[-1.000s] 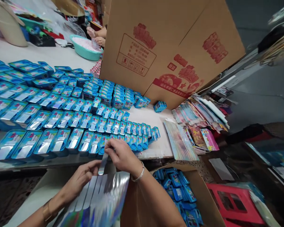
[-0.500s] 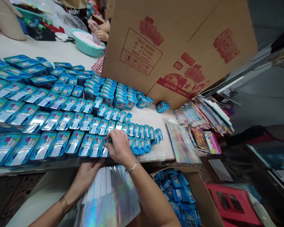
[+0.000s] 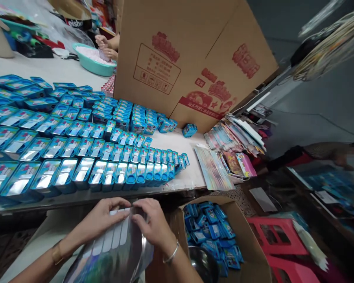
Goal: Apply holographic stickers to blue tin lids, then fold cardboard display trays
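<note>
A shiny holographic sticker sheet [image 3: 106, 255] with long rounded pale strips lies low in front of me, bent toward its right side. My left hand [image 3: 107, 214] is closed on its upper edge, thumb across the strips. My right hand [image 3: 153, 226] pinches the same edge close beside the left fingertips; whether a loose sticker is between the fingers I cannot tell. Just beyond my hands, rows of blue packs [image 3: 109, 173] stand on the white table [image 3: 181, 177], many with shiny strips on their tops.
A large cardboard carton [image 3: 165, 23] stands at the back. An open box [image 3: 250, 251] of loose blue packs is at lower right, beside red stools [image 3: 279, 236]. Another person's hands [image 3: 104, 47] are over a turquoise basin [image 3: 94, 68]. Paper stacks [image 3: 236, 133] lie on the right.
My right hand has come down from the front row of packs to the sheet's upper edge. My left hand now holds that edge with its thumb on top. The view has shifted right.
</note>
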Tool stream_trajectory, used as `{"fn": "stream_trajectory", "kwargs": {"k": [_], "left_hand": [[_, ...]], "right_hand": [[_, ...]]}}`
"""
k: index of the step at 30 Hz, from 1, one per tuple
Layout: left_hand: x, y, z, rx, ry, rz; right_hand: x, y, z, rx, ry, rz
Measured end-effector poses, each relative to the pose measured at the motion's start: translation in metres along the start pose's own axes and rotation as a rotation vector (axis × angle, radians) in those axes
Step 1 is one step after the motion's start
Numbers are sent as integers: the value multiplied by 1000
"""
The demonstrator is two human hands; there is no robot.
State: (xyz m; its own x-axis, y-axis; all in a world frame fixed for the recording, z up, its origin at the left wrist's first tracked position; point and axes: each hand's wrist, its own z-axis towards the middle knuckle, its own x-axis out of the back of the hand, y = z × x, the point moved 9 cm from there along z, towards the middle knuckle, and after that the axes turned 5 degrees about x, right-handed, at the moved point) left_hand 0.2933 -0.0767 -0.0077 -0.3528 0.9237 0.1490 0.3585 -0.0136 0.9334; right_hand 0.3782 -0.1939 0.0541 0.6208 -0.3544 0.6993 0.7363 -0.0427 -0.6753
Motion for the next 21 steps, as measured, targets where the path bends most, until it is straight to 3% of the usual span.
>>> {"fn": "stream_trajectory", "kwargs": {"k": [4, 7, 12, 15, 21], "left_hand": [[-16, 2, -2, 21, -95, 108], [-27, 0, -2, 37, -179, 92], [-33, 4, -2, 63, -188, -57], [-35, 5, -2, 95, -188, -129], [-26, -2, 9, 88, -143, -153]], "right_hand": [[-8, 5, -27, -15, 170, -36], [-7, -7, -35, 84, 212, -174], [8, -30, -41, 284, 330, -402], [13, -34, -38, 315, 376, -369], [16, -23, -21, 200, 371, -106]]}}
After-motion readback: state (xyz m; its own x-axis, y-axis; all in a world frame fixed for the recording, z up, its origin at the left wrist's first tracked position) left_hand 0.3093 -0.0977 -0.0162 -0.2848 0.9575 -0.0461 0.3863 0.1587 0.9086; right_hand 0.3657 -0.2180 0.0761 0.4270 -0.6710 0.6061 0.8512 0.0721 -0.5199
